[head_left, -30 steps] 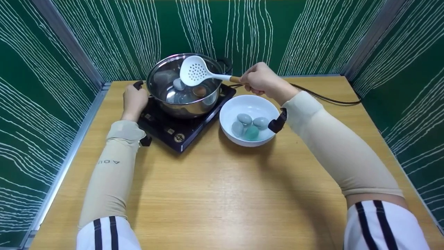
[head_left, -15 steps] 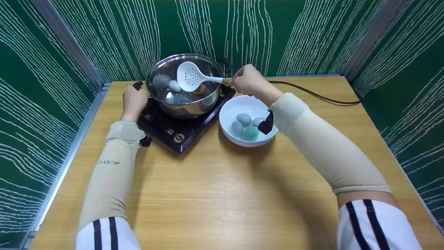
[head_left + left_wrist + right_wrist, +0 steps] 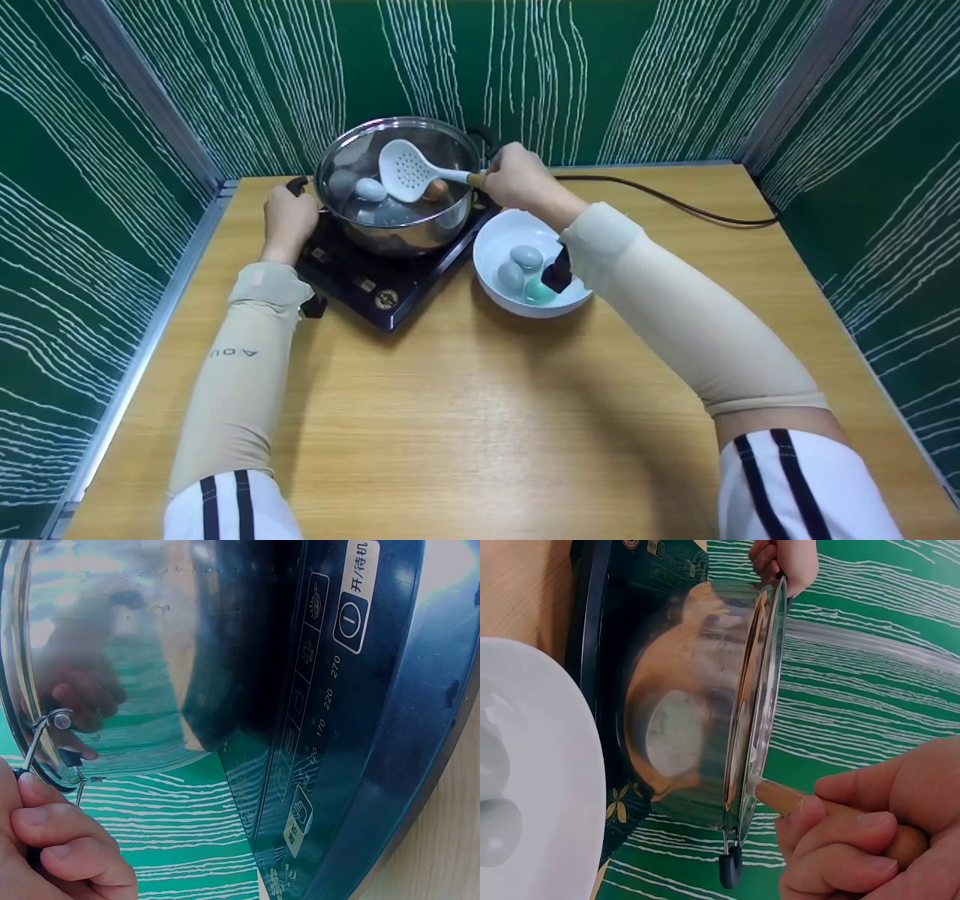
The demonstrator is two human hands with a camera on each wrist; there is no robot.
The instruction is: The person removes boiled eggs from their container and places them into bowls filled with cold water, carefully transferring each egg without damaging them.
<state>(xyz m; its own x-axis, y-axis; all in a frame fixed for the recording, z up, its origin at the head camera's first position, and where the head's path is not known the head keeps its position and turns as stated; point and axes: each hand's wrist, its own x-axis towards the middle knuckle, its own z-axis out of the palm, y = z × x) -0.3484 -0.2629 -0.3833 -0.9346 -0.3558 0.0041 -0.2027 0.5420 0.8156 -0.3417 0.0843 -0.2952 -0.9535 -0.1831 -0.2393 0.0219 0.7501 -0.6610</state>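
My left hand grips the black left handle of a steel pot; its curled fingers show in the left wrist view. With my right hand I hold a white skimmer by its wooden handle, the perforated head tilted inside the pot's opening. A pale egg lies left of the head and a brown egg right of it. Near my right wrist stands a white bowl with pale eggs and a green egg, partly covered by the wrist camera.
Beneath the pot is a black induction cooker on the wooden table. A dark cable runs along the table's back right. Green panels with white lines enclose the back and sides.
My right hand has moved left and slightly down, carrying the skimmer head lower into the pot. The pale egg shows further left than before. My left hand keeps its hold on the handle.
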